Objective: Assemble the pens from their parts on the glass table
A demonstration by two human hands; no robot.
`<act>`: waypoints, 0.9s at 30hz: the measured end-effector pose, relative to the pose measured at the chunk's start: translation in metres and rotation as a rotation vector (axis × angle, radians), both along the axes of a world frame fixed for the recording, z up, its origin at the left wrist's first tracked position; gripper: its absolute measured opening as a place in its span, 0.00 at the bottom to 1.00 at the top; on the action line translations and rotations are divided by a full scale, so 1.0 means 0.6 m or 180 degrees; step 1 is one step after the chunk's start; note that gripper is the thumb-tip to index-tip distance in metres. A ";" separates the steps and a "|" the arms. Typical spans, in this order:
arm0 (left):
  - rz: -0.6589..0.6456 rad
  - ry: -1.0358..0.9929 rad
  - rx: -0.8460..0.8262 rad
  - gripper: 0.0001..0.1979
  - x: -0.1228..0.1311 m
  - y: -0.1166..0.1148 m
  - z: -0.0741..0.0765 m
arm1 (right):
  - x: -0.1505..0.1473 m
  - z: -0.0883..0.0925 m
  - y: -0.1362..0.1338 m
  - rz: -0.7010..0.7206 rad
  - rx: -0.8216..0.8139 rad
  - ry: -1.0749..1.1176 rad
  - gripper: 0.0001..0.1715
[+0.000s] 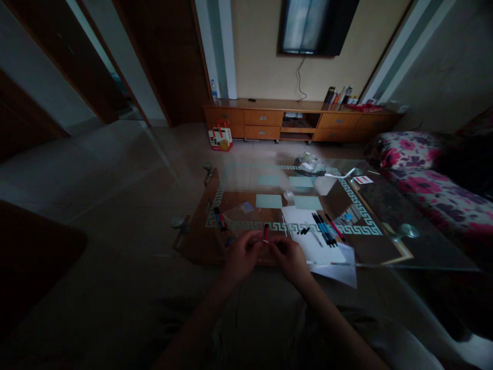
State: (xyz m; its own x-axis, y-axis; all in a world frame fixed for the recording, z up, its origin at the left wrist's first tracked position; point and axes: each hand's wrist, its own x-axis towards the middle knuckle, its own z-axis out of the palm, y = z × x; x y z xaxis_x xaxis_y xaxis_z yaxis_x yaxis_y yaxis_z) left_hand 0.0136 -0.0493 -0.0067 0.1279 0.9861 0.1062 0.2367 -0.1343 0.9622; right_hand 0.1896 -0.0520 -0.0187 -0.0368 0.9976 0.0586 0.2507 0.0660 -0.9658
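Note:
Over the near edge of the glass table, my left hand (pixel 242 256) and my right hand (pixel 288 258) meet at their fingertips, both closed in a pinch. Between them sticks up a short red and black pen part (pixel 266 232), with a small whitish bit at its lower end. Which fingers grip which piece is too small and dark to tell. To the right, small black pen pieces (pixel 303 231) and a thin clear pen part (pixel 317 239) lie on white paper (pixel 331 254). Several blue and black pens (pixel 324 229) lie side by side, with a red pen (pixel 335 227) alongside.
More pens (pixel 220 220) lie at the left of the glass table (pixel 419 252), near a clear plastic sleeve (pixel 234 210). A crumpled plastic bag (pixel 310 163) sits at the far side. Beyond stand a paper bag (pixel 221 137) and a wooden cabinet (pixel 262 118); a flowered sofa (pixel 447 190) is right.

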 end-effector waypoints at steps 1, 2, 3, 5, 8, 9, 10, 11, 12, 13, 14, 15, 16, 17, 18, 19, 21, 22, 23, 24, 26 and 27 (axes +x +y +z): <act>0.0016 -0.0028 -0.0014 0.14 0.001 0.001 -0.005 | 0.001 -0.005 0.001 -0.0076 -0.0028 -0.0024 0.13; -0.0016 -0.0062 -0.0061 0.15 0.002 0.002 -0.011 | 0.001 -0.010 0.003 -0.0121 -0.0083 0.0008 0.14; -0.0043 -0.0126 -0.0123 0.16 0.003 0.003 -0.017 | 0.000 -0.016 0.004 -0.0133 -0.0163 0.0092 0.14; -0.0230 -0.0297 -0.0259 0.20 0.005 0.004 -0.028 | -0.002 -0.024 0.006 -0.0065 -0.0359 0.0364 0.15; -0.0420 -0.0476 -0.0431 0.23 0.009 0.002 -0.039 | -0.006 -0.028 0.007 0.0091 -0.0599 0.0772 0.17; -0.0416 -0.0470 -0.0501 0.23 0.010 0.000 -0.041 | -0.007 -0.026 0.006 0.0129 -0.0669 0.0861 0.17; -0.0375 -0.0438 -0.0579 0.24 0.012 -0.001 -0.042 | -0.009 -0.024 0.005 0.0152 -0.0733 0.0914 0.17; -0.0309 -0.0399 -0.0648 0.25 0.013 -0.003 -0.043 | -0.010 -0.021 0.004 0.0171 -0.0790 0.0934 0.17; -0.0251 -0.0364 -0.0696 0.25 0.013 -0.004 -0.044 | -0.012 -0.018 0.003 0.0189 -0.0837 0.0934 0.17; -0.0220 -0.0343 -0.0727 0.26 0.014 -0.005 -0.044 | -0.013 -0.016 0.002 0.0212 -0.0872 0.0930 0.17; -0.0222 -0.0340 -0.0743 0.26 0.014 -0.006 -0.044 | -0.013 -0.014 0.001 0.0231 -0.0895 0.0933 0.16; -0.0248 -0.0353 -0.0745 0.26 0.015 -0.007 -0.044 | -0.014 -0.013 0.001 0.0247 -0.0909 0.0953 0.16; -0.0286 -0.0372 -0.0741 0.26 0.015 -0.007 -0.043 | -0.014 -0.013 0.001 0.0247 -0.0912 0.0992 0.16; -0.0313 -0.0386 -0.0731 0.26 0.015 -0.007 -0.042 | -0.014 -0.013 0.002 0.0235 -0.0905 0.1035 0.16; -0.0321 -0.0393 -0.0726 0.26 0.016 -0.007 -0.041 | -0.015 -0.014 0.002 0.0216 -0.0894 0.1070 0.16; -0.0319 -0.0395 -0.0726 0.26 0.016 -0.007 -0.039 | -0.015 -0.015 0.002 0.0198 -0.0890 0.1095 0.16; -0.0322 -0.0371 -0.0735 0.25 0.017 -0.006 -0.037 | -0.015 -0.015 0.002 0.0187 -0.0929 0.1115 0.16; -0.0328 -0.0355 -0.0753 0.25 0.017 -0.006 -0.037 | -0.015 -0.014 0.001 0.0201 -0.0964 0.1119 0.16; -0.0327 -0.0334 -0.0769 0.25 0.017 -0.006 -0.037 | -0.016 -0.012 0.001 0.0220 -0.1000 0.1127 0.16; -0.0311 -0.0302 -0.0774 0.25 0.017 -0.006 -0.038 | -0.016 -0.010 0.000 0.0245 -0.1023 0.1128 0.16; -0.0267 -0.0239 -0.0755 0.24 0.015 -0.005 -0.041 | -0.017 -0.006 -0.002 0.0301 -0.1015 0.1100 0.15; -0.0263 -0.0237 -0.0750 0.24 0.014 -0.004 -0.043 | -0.017 -0.004 -0.002 0.0323 -0.0998 0.1074 0.15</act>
